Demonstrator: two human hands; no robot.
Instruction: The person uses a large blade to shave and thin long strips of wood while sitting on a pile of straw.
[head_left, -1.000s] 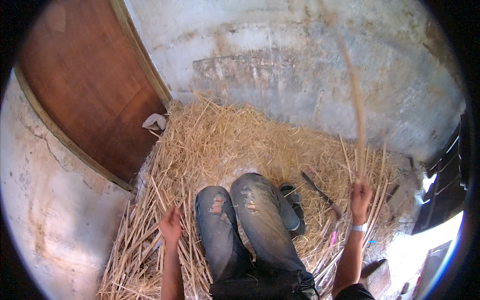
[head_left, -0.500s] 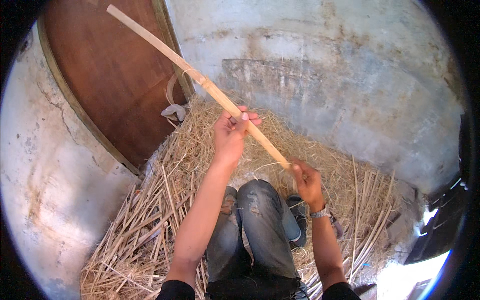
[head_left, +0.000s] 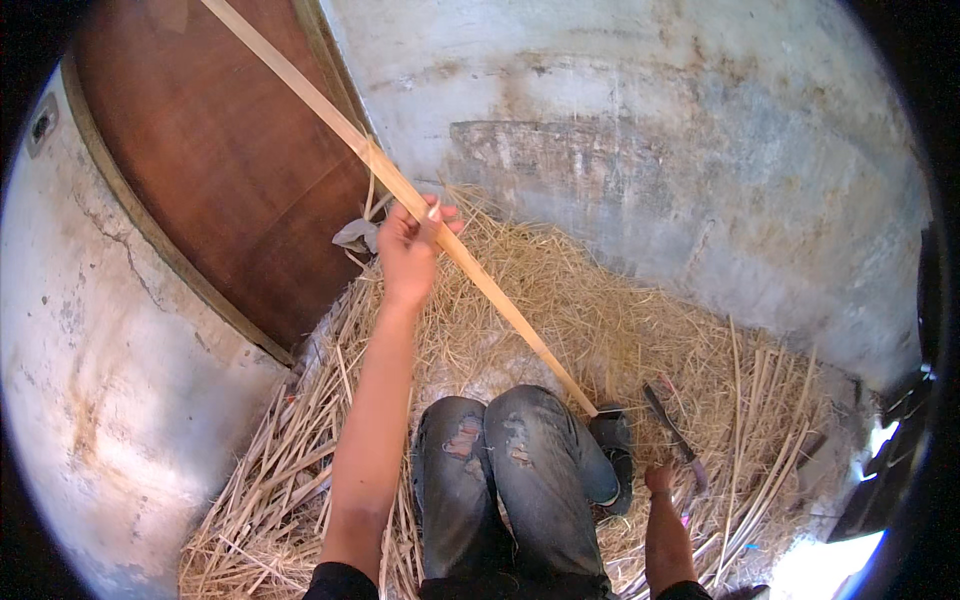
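Observation:
A long pale bamboo strip (head_left: pixel 488 290) slants from the upper left down to beside my right knee. My left hand (head_left: pixel 410 245) is closed round it, thumb on top, with some fingers stretched past the far side. The lower end reaches a dark shoe (head_left: pixel 612 450) on my right. My right hand (head_left: pixel 660 478) is off the strip, low at the right, just left of the handle of a knife (head_left: pixel 672 420). That knife lies on the straw with its dark blade pointing away from me. The right hand's fingers are too small and hidden to read.
Straw-like shavings (head_left: pixel 560 265) cover the floor. Piles of thin split strips lie at the left (head_left: pixel 270 480) and right (head_left: pixel 765 430). A brown door (head_left: pixel 220 130) and stained walls (head_left: pixel 640 180) close in the far side. My knees (head_left: pixel 520 440) are in front.
My right hand has let go of the strip's lower end and dropped beside the knife. My left hand has moved left and up in the view, while the strip's lower end has swung down.

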